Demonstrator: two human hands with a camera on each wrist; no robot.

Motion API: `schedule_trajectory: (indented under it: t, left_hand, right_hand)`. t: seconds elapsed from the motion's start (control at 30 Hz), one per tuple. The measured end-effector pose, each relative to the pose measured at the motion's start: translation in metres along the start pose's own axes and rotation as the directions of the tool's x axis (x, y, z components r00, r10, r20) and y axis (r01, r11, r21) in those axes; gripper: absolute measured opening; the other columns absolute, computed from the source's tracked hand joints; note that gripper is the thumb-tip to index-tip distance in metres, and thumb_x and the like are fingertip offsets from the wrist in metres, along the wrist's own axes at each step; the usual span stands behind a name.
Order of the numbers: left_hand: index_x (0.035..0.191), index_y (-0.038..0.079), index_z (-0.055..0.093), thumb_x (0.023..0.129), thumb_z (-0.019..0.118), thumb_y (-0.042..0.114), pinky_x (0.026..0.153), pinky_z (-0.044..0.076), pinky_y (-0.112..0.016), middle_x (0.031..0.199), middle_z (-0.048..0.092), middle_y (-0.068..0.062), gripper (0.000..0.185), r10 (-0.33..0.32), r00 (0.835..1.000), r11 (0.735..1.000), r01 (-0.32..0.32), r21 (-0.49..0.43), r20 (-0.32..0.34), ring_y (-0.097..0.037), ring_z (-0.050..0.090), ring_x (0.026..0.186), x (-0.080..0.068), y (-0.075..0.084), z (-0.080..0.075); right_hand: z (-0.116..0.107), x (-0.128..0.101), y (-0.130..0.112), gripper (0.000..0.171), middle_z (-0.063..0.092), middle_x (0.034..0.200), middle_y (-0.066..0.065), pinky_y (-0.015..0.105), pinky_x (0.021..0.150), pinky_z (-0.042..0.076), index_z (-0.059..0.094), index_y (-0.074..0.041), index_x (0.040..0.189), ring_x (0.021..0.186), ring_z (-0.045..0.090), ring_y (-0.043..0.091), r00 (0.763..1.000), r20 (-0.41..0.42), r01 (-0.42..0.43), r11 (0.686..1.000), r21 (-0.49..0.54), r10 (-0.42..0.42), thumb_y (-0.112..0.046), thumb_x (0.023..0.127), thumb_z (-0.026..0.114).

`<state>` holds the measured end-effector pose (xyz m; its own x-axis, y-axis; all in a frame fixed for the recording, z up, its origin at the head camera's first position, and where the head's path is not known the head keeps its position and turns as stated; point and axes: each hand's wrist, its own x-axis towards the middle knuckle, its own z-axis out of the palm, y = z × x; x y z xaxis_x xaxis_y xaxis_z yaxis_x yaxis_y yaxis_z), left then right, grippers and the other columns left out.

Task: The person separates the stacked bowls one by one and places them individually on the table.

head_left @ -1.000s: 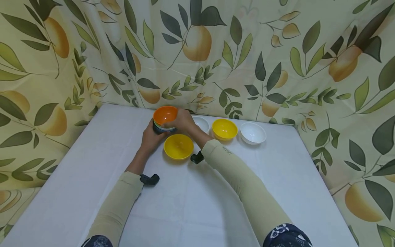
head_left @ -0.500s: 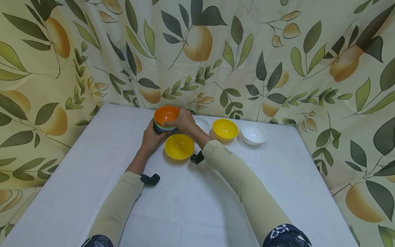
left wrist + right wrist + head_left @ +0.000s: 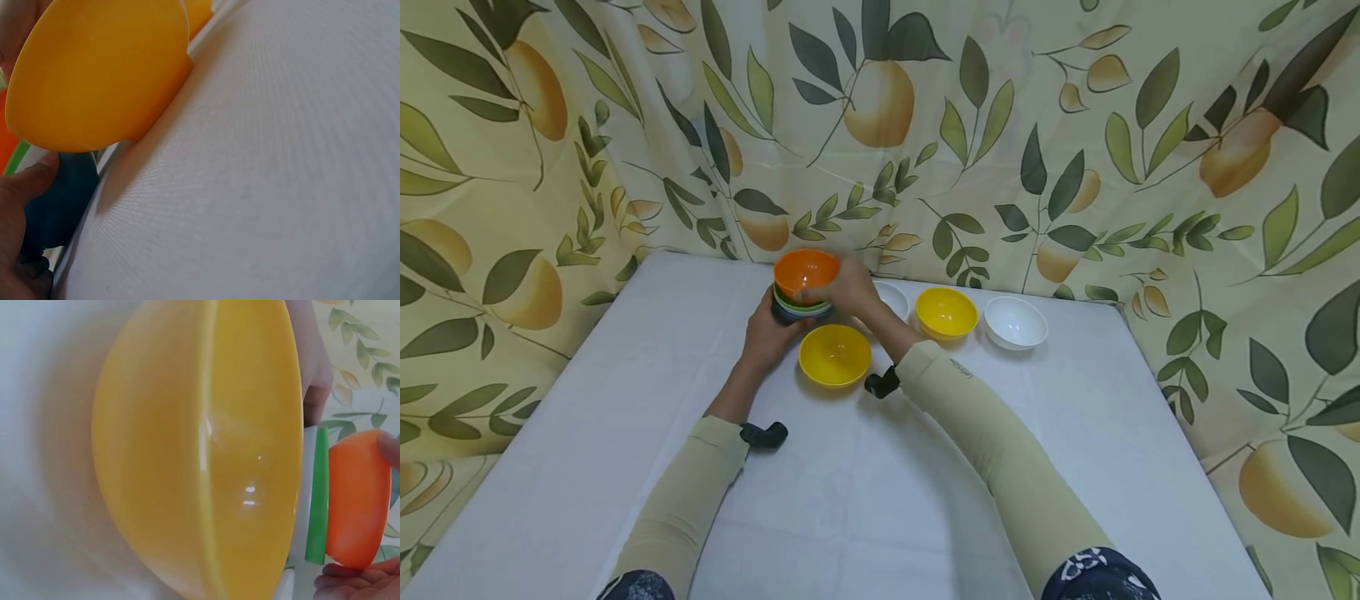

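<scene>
Head view, 12 o'clock = far edge of the white table [image 3: 647, 400]. Left sleeve [image 3: 681, 492], beige, comes in from 7 o'clock, left black device [image 3: 765, 437] at the cuff. Left hand [image 3: 767, 335] sits at the 8 o'clock side of the bowl stack [image 3: 796, 312], fingers curled round it; left wrist view shows the thumb pressed on the blue bowl [image 3: 69, 200]. Stack has a green bowl [image 3: 319, 506] on top, something paler below, blue lowest. Orange bowl [image 3: 805, 273] is at the 12 o'clock side of the stack, directly above the green rim; can't tell if its base touches. Near yellow bowl [image 3: 835, 357] stands upright at 5 o'clock from the stack, just beside it. Right hand [image 3: 852, 293] at 2 o'clock from the stack, thumb and fingers pinching the orange bowl. Right black device [image 3: 882, 382] at 5 o'clock from that hand. Then a row of 3 upright bowls running toward 3 o'clock: half-hidden white bowl [image 3: 893, 300] behind the right hand, far yellow bowl [image 3: 947, 314], end white bowl [image 3: 1016, 323]. Right sleeve [image 3: 992, 442], also beige, enters from 5 o'clock. Fruit-print curtain [image 3: 970, 192] at 12 o'clock.
</scene>
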<state>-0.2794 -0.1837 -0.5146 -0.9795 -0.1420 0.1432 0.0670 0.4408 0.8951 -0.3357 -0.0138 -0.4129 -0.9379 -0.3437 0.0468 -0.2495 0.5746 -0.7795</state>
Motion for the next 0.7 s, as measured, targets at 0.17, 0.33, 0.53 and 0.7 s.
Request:
schedule_trajectory:
  t: [0.17, 0.33, 0.53, 0.7]
  left_hand:
    - [0.167, 0.016, 0.024, 0.088, 0.086, 0.040, 0.125, 0.026, -0.055, 0.163, 0.042, -0.013, 0.103, 0.009, 1.000, 1.000, -0.009, -0.005, 0.009, -0.033, 0.039, 0.147, 0.001, -0.003, -0.001]
    - [0.167, 0.015, 0.023, 0.086, 0.087, 0.046, 0.124, 0.027, -0.057, 0.163, 0.041, -0.014, 0.108, 0.010, 1.000, 1.000, -0.010, 0.002, 0.008, -0.033, 0.039, 0.148, 0.001, -0.005, -0.001]
    - [0.166, 0.015, 0.026, 0.086, 0.087, 0.044, 0.123, 0.030, -0.056, 0.160, 0.044, -0.013, 0.105, 0.029, 1.000, 0.999, -0.029, -0.026, 0.007, -0.032, 0.042, 0.144, 0.000, -0.004, -0.001]
    - [0.165, 0.017, 0.028, 0.088, 0.087, 0.035, 0.124, 0.029, -0.055, 0.161, 0.044, -0.011, 0.099, 0.024, 1.000, 0.999, -0.024, -0.031, 0.009, -0.032, 0.041, 0.146, 0.000, -0.003, 0.000]
  right_hand:
    - [0.000, -0.004, 0.002, 0.088, 0.063, 0.133, 0.011, 0.035, 0.099, 0.056, 0.051, -0.003, 0.146, 0.114, 0.062, 0.024, 0.998, -0.039, 0.040, 0.999, 0.032, -0.038, -0.040, 0.078, 0.094]
    - [0.000, -0.011, 0.000, 0.087, 0.063, 0.132, 0.010, 0.034, 0.098, 0.057, 0.051, -0.003, 0.145, 0.113, 0.063, 0.023, 0.998, -0.056, 0.039, 0.995, 0.089, -0.034, -0.038, 0.078, 0.094]
    - [-0.004, -0.023, -0.007, 0.085, 0.064, 0.131, 0.008, 0.033, 0.097, 0.057, 0.052, -0.005, 0.145, 0.113, 0.062, 0.022, 0.999, -0.052, 0.006, 0.990, 0.144, 0.002, -0.037, 0.078, 0.094]
    - [-0.007, -0.033, -0.010, 0.081, 0.066, 0.129, 0.006, 0.032, 0.095, 0.058, 0.055, -0.005, 0.143, 0.111, 0.064, 0.021, 0.998, -0.058, 0.027, 0.988, 0.154, -0.019, -0.037, 0.079, 0.094]
